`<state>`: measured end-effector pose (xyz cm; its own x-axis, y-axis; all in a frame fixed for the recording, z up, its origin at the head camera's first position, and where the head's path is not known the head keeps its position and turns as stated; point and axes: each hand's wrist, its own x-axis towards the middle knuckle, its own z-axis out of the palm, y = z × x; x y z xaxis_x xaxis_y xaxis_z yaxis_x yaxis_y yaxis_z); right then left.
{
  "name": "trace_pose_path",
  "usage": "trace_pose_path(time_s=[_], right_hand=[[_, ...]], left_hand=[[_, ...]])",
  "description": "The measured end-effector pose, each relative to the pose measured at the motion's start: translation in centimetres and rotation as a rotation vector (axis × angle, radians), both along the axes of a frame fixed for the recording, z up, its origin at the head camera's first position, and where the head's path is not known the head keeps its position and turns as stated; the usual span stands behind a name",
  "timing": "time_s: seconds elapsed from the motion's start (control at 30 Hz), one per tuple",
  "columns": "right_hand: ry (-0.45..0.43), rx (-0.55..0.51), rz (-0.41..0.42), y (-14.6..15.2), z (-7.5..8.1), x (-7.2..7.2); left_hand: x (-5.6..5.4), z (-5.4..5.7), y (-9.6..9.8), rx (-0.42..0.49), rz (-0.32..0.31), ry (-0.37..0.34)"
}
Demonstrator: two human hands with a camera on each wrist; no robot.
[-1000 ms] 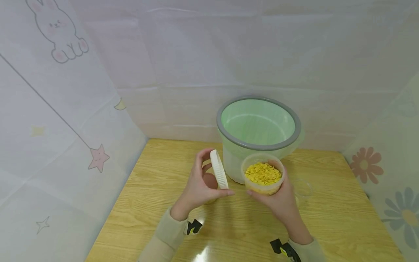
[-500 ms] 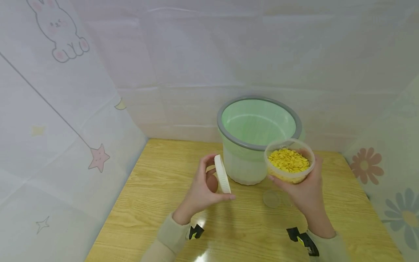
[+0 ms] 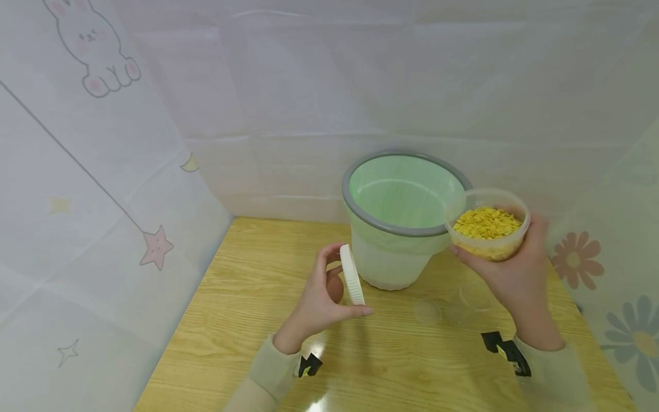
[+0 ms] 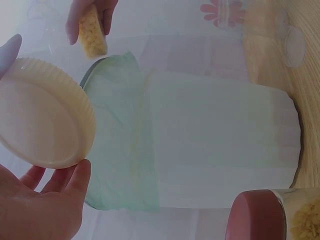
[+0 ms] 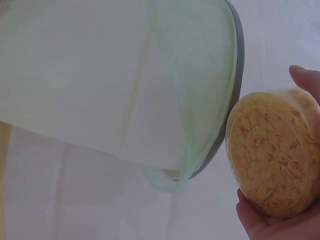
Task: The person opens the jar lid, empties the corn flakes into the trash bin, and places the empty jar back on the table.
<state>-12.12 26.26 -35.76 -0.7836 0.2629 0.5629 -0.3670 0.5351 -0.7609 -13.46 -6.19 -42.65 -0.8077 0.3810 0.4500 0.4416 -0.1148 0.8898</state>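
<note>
My left hand [image 3: 321,300] pinches a white ribbed screw lid [image 3: 352,276] by its edge, so that it stands nearly upright. In the left wrist view the lid's [image 4: 42,120] smooth face shows. My right hand [image 3: 522,280] grips a clear plastic tub [image 3: 496,250] without a lid, mostly filled with yellow flakes [image 3: 486,223]. The tub is raised at the right side of a pale trash bin [image 3: 391,263] with a grey rim and a green bag inside, overlapping the rim in the head view. From the right wrist camera the tub's flake-filled underside [image 5: 270,155] shows.
Behind my left hand stands a jar with a pinkish-brown lid [image 3: 334,289]; the left wrist view shows yellow flakes [image 4: 307,222] inside it. Clear see-through containers [image 3: 476,296] are on the wooden table [image 3: 257,263], right of the bin. Printed sheets [image 3: 309,86] hang behind the table.
My right hand has carried the tub of yellow flakes rightward and upward, from in front of the bin to its right side. My left hand with the lid has shifted slightly right and down.
</note>
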Motion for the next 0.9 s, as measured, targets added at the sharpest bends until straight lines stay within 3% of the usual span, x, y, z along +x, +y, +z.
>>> trace_pose_path(time_s=[0.2,0.33,0.6,0.9], right_hand=[[-0.004,0.139,-0.073,1.2,1.7,-0.9],[-0.021,0.253,-0.126,1.8,2.9,-1.5],[-0.036,0.392,-0.063,2.5,4.4,-2.7],[-0.039,0.542,-0.017,2.7,5.0,-4.0]], left_hand=[[1.3,2.6,-0.2,-0.008,0.000,0.027],[1.3,2.6,-0.3,-0.022,0.009,0.029],[1.2,2.6,-0.2,-0.017,-0.005,0.044],[1.1,2.5,0.0,0.029,-0.056,0.055]])
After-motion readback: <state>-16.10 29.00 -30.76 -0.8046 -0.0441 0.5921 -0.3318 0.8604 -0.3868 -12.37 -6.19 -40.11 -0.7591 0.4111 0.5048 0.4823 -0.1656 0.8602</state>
